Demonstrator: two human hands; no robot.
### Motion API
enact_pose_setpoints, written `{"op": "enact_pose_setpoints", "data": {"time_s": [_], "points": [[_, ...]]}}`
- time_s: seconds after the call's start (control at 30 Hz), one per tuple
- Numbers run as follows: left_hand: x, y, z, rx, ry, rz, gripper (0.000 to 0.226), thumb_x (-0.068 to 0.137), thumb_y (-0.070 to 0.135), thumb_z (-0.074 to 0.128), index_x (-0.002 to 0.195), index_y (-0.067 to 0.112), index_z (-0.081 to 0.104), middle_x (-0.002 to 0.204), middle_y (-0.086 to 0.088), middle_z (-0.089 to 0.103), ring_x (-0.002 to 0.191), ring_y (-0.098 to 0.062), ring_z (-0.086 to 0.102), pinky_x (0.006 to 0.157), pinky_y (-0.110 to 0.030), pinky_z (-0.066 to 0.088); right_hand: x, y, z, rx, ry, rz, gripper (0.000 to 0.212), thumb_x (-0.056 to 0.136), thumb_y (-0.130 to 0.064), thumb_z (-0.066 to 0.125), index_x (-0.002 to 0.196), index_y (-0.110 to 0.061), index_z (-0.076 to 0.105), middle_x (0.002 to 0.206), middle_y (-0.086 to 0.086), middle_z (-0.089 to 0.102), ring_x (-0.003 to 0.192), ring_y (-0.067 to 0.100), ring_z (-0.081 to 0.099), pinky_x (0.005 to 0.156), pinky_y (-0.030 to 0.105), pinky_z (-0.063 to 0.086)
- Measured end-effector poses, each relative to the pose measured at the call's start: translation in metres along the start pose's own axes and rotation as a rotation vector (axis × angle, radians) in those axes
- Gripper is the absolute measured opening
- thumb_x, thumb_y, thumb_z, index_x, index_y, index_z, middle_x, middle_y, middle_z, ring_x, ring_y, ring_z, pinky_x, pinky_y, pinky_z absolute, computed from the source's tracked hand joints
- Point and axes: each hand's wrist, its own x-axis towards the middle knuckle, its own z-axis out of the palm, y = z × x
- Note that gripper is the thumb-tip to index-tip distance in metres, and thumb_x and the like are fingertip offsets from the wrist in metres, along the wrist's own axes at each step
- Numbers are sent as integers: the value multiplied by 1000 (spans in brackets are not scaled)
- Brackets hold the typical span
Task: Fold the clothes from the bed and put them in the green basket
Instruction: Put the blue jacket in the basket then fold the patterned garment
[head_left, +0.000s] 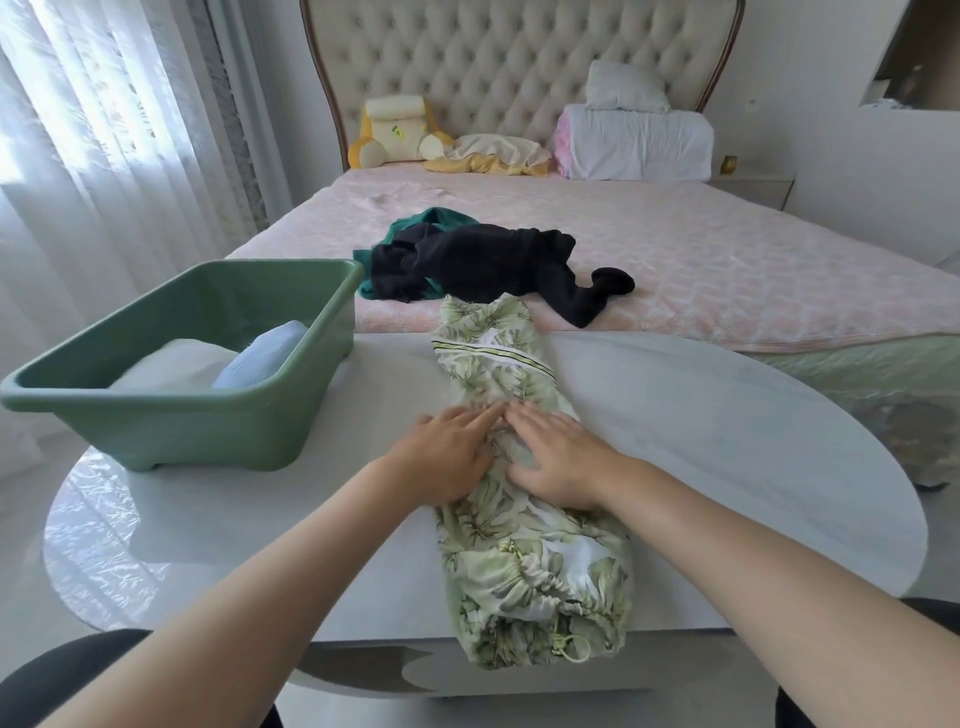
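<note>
Green leaf-print cloth (524, 545) lies in a long narrow strip across the white table (727, 426), and you have both hands on its middle. Your left hand (447, 457) and right hand (558, 460) lie flat with the fingers straight. The fingertips almost meet, and they press the fabric down rather than pinching it.

The likeliest trouble is at the two ends. Behind your wrists, the gathered waistband and its drawstring loop (571, 647) hang just over the table's near edge. If you lift your palms before taking hold, that overhang could pull the strip toward you and let the lengthwise fold fall open. Beyond your fingertips, the far end reaches the bed (727, 270) and touches the black garment (483, 265). Folding that end back carelessly may drag the black piece along with it.

To the left of your left hand stands the green basket (171, 410), near but not touching the strip. It already holds a white folded piece (171, 364) and a light blue one (265, 353), with room beside them. Nothing lies between your hands and its rim. Farther out past the black garment, a teal garment (431, 218) sits partly beneath it, so those two will probably need separating.
</note>
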Motion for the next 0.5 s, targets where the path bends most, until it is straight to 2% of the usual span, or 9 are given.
{"op": "enact_pose_setpoints", "data": {"time_s": [0.07,0.13,0.2,0.23,0.3,0.37,0.4,0.43,0.5], "points": [[-4,-11,5,143,-148,-114,66,102,53,22,159,24,7,166,4,10,151,-20,13,117,-45,23,1,11,4,-31,-91,54,88,97,-66,38,161,-24,-6,168,1,-12,155,16,-8,126,42,1],[-7,-18,-2,195,-196,-197,67,98,57,23,155,22,26,160,-1,25,145,-23,23,113,-45,27,4,17,7,-70,-106,87,89,95,-74,30,161,-27,-7,167,1,-15,154,16,-12,125,44,-2],[-7,-19,-11,248,-150,-229,61,97,54,23,139,20,51,145,-6,44,132,-25,37,105,-44,32,6,15,8,-62,-48,83,83,95,-74,26,161,-29,4,169,2,-7,155,18,-9,125,48,-1],[-5,-17,-13,244,-70,-240,56,98,49,23,128,19,59,137,-7,50,124,-25,43,102,-42,35,8,13,9,-44,17,62,76,97,-71,26,160,-30,16,169,3,3,155,18,-4,124,49,0],[3,-10,-14,147,217,-228,43,101,38,27,111,15,62,121,-5,56,109,-24,50,95,-38,40,11,8,6,-23,172,7,63,99,-63,32,151,-30,39,164,1,25,154,19,10,124,48,5],[20,-4,-13,-47,484,-137,28,102,25,34,109,12,58,111,-4,56,102,-24,52,88,-35,42,19,8,2,-15,285,-36,54,97,-51,44,144,-25,47,153,-1,39,148,20,25,122,41,14],[32,-1,-12,-122,525,-72,24,101,19,37,113,11,57,113,-4,56,105,-24,52,88,-35,43,24,9,1,11,315,-47,53,94,-46,50,142,-23,46,148,-2,41,145,20,29,121,38,19],[45,0,-10,-160,506,-13,26,100,15,39,120,10,56,118,-5,56,110,-24,51,91,-36,44,30,12,0,45,328,-52,61,89,-47,55,143,-22,42,149,-2,39,145,20,30,120,38,22],[66,-2,-2,-208,385,32,37,101,16,39,136,11,49,134,-6,53,125,-26,47,102,-37,40,41,21,0,100,259,-48,100,74,-69,59,155,-23,24,162,-2,21,152,19,15,124,40,18]]}}
